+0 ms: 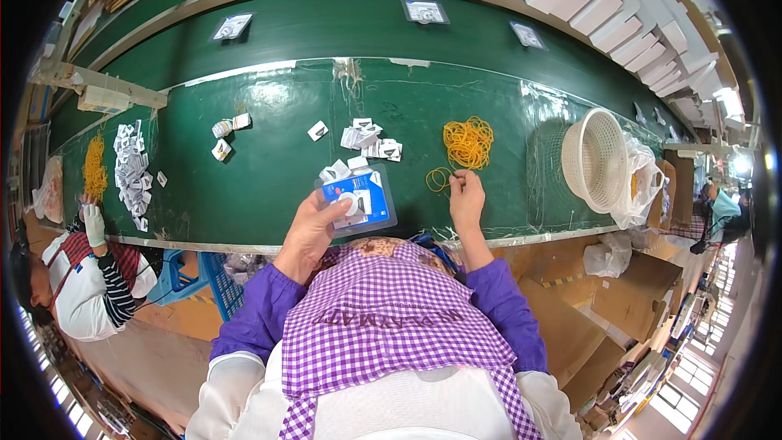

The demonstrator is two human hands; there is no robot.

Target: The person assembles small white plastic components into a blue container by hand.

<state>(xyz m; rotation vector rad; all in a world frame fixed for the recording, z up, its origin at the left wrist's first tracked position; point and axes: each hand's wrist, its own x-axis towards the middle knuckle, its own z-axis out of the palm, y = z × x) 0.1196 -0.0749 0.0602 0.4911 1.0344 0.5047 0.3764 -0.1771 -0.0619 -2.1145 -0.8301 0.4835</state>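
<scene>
My left hand [306,233] grips a flat blue-and-white package [377,202] with a clear edge, thumb across its front, near the front edge of the green table. Just beyond the package lie small white folded pieces [336,170], partly covered by it. My right hand [467,200] has its fingertips closed on a yellow rubber band [437,180], which forms a loop left of the fingers. Right behind that hand is a heap of yellow rubber bands [468,143]. A loose cluster of small white pieces with dark marks [371,140] sits between the two hands, farther back.
A white plastic basket [588,161] and a plastic bag [639,183] stand at the right. Flat packages [425,11] lie on the strip beyond the table. At the left, a co-worker's gloved hand [94,224] is near more white pieces [132,171] and rubber bands [95,167].
</scene>
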